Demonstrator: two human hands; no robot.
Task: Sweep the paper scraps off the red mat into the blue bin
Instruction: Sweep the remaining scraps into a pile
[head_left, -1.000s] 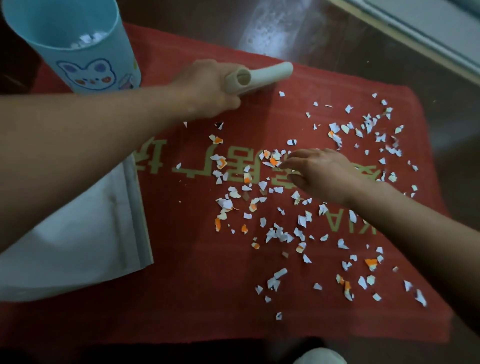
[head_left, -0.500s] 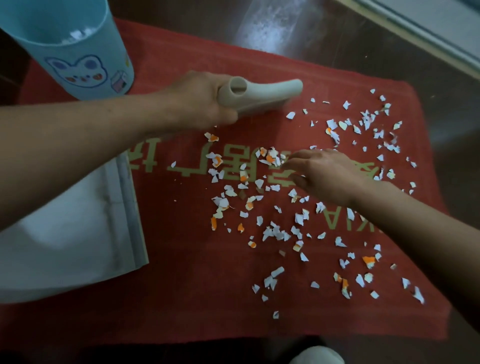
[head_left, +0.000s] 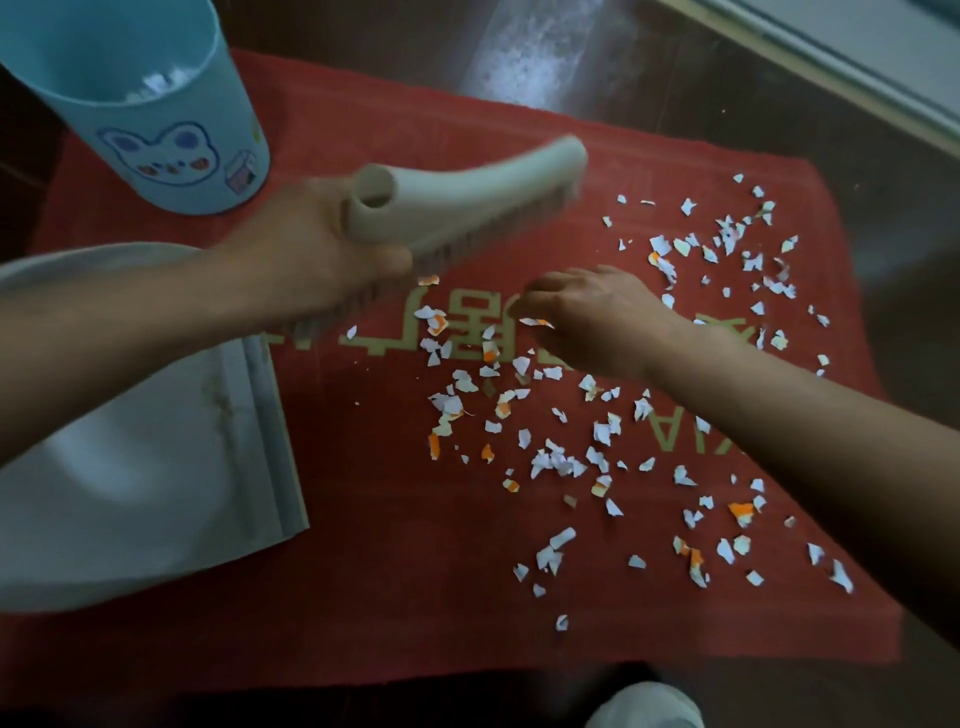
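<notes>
- While gripping the cream brush (head_left: 467, 192) round its hollow handle with the left hand (head_left: 306, 249), holds it tilted over the far-left part of the red mat (head_left: 389, 571), bristles down and blurred, just short of the nearest paper scraps (head_left: 550, 460).
- Reaches the right hand (head_left: 597, 317) palm-down into the scraps near mid-mat, fingers (head_left: 524, 304) curled over an orange-and-white piece; cannot tell whether pinching it or only touching.
- Scraps scattered white and orange across the mat's middle and right half, thickest just nearer than the right hand and beyond it.
- Upright at the mat's far-left corner: blue bin (head_left: 156, 145) with a bunny drawing, a few white bits inside.
- Lying flat at the left, lip on the mat's edge, beneath the left forearm: white dustpan (head_left: 130, 467).
</notes>
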